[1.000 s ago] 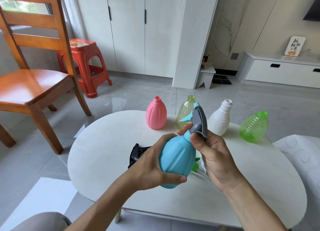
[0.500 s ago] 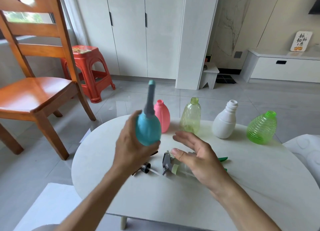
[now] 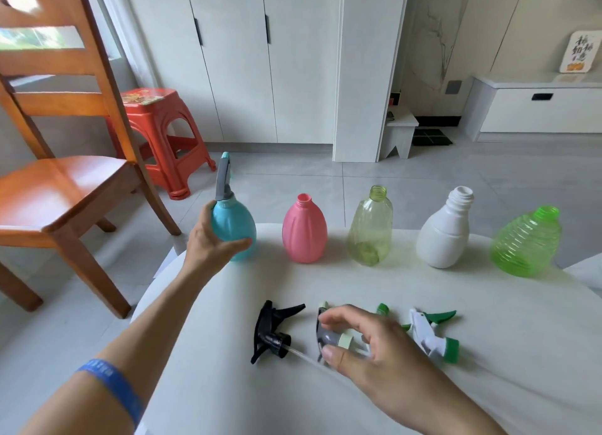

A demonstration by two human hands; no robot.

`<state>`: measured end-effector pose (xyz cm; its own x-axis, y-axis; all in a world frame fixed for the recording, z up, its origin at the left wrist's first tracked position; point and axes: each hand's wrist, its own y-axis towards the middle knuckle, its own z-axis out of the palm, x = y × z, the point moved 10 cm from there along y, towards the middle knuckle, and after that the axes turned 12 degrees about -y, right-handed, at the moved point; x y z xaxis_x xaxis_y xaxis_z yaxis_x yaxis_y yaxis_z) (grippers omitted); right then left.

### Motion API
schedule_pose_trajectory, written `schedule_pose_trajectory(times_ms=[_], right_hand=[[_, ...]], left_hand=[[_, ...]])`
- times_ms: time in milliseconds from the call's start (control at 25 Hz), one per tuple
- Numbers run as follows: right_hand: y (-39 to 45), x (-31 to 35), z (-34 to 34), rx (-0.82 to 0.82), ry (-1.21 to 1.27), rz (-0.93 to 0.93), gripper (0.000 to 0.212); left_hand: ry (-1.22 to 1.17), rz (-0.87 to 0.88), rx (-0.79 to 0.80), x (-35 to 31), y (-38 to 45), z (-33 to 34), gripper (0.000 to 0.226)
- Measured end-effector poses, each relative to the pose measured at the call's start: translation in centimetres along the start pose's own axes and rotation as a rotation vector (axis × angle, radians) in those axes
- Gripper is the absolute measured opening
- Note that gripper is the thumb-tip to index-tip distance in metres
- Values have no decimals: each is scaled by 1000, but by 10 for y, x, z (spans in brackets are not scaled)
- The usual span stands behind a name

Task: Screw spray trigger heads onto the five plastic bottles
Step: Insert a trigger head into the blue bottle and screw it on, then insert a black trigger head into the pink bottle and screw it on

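Observation:
My left hand (image 3: 208,242) grips the blue bottle (image 3: 234,231), which carries a grey trigger head (image 3: 224,177), upright at the table's far left edge. To its right stand a pink bottle (image 3: 304,231), a clear yellowish bottle (image 3: 371,231), a white bottle (image 3: 446,236) and a ribbed green bottle (image 3: 526,245), all without heads. My right hand (image 3: 368,343) closes thumb and fingers around a grey trigger head (image 3: 329,337) lying on the table. A black trigger head (image 3: 272,332) lies to its left, a white-and-green one (image 3: 430,333) to its right. Another green piece (image 3: 382,309) peeks from behind my fingers.
The round white table (image 3: 488,385) has its edge close by the blue bottle. A wooden chair (image 3: 58,180) and a red plastic stool (image 3: 159,134) stand on the floor to the left. White cabinets (image 3: 247,60) line the back wall.
My left hand carried the blue bottle from in front of me to the left end of the bottle row. My right hand let go of its head and dropped onto the grey trigger head.

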<state>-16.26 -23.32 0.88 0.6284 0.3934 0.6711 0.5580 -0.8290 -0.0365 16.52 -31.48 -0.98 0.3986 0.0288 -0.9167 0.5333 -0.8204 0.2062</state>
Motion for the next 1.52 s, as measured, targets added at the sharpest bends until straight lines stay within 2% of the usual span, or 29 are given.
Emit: schedule_pose_trajectory(times_ms=[120, 320, 480, 600, 720, 840, 920, 1040, 1120, 1200, 1240, 1360, 1520], right_hand=[[7, 2, 6, -5, -28, -19, 28], [7, 1, 17, 11, -38, -27, 26], [6, -4, 26, 47, -39, -20, 30], [4, -4, 28, 55, -46, -22, 31], [0, -1, 26, 55, -67, -36, 30], [-1, 6, 18, 27, -99, -71, 29], [-1, 10, 14, 22, -101, -77, 29], [-5, 14, 4, -3, -93, -83, 25], [-11, 15, -4, -18, -91, -85, 23], [-16, 16, -12, -38, -95, -86, 21], [-18, 15, -16, -51, -95, -85, 20], [-25, 13, -20, -60, -140, -80, 18], [-29, 5, -19, -36, -241, -58, 27]], left_hand=[[15, 13, 23, 13, 10, 2, 91], [-160, -61, 70, 22, 14, 7, 91], [-182, -83, 77, 26, 11, 7, 93], [-101, -116, 74, 34, 3, 5, 111], [-18, -258, 65, 54, -13, -5, 135], [45, -365, 103, 62, -43, -14, 131], [150, -412, 133, 57, -64, -19, 115], [314, -302, 206, 18, -90, -11, 82], [287, -130, 430, -15, -120, 20, 75], [355, 28, 695, -33, -160, 55, 87], [438, 92, 767, -34, -171, 67, 95], [634, 116, 813, -23, -170, 77, 110], [599, 65, 822, -13, -158, 79, 110]])
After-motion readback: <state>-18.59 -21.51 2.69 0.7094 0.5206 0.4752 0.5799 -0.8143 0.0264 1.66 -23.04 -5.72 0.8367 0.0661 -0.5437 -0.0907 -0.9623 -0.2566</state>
